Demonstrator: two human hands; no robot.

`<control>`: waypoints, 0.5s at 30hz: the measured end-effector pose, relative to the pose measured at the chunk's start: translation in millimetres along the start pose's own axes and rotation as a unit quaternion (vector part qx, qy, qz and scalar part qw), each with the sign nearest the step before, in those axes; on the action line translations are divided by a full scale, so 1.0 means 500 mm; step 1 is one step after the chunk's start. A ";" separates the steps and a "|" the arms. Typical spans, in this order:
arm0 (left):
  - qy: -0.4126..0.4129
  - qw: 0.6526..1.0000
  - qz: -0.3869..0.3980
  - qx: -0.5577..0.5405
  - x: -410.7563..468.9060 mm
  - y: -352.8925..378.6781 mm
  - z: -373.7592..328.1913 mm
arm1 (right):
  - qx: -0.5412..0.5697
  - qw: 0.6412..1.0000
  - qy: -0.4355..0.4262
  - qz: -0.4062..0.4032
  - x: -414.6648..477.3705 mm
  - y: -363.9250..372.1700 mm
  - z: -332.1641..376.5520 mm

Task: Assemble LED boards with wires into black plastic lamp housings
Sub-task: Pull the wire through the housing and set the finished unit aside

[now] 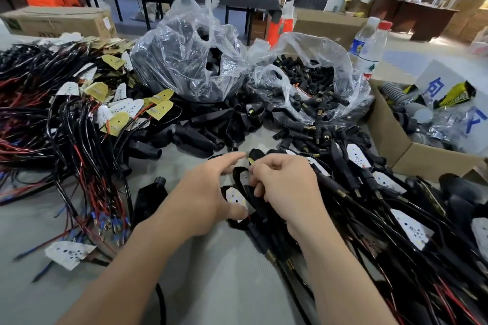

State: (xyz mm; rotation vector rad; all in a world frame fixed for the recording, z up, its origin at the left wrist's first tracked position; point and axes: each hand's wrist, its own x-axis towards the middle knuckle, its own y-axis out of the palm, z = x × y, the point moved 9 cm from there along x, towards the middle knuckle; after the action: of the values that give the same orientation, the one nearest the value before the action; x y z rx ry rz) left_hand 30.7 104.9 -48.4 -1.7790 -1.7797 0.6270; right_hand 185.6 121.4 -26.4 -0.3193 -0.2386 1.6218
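Note:
My left hand [208, 192] hovers over a black lamp housing with a white LED board [235, 198] in it; the fingers are spread and the thumb touches the board's near edge. My right hand [286, 182] is curled, pinching a black housing [255, 153] and its wire just right of the left hand. Loose wired LED boards [118, 116] with red and black wires lie piled on the left. One empty black housing [148, 200] lies beside my left forearm. Assembled housings with boards [359, 158] are heaped on the right.
Two clear plastic bags stand behind the hands: one holds black housings [190, 60], the other small black connectors [311, 87]. A cardboard box [412, 150] of parts sits at the right, with two water bottles [369, 45] behind it. People stand far back.

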 end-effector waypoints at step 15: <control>-0.096 0.961 -0.256 0.037 -0.021 -0.189 0.083 | -0.415 0.888 -0.170 0.104 0.080 0.176 0.091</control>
State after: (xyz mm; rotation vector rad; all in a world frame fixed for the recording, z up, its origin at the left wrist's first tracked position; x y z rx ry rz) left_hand -67.6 94.8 -17.0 -1.1617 -2.2011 0.6491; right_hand 85.3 156.3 -16.5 -0.7259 -1.2212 1.7087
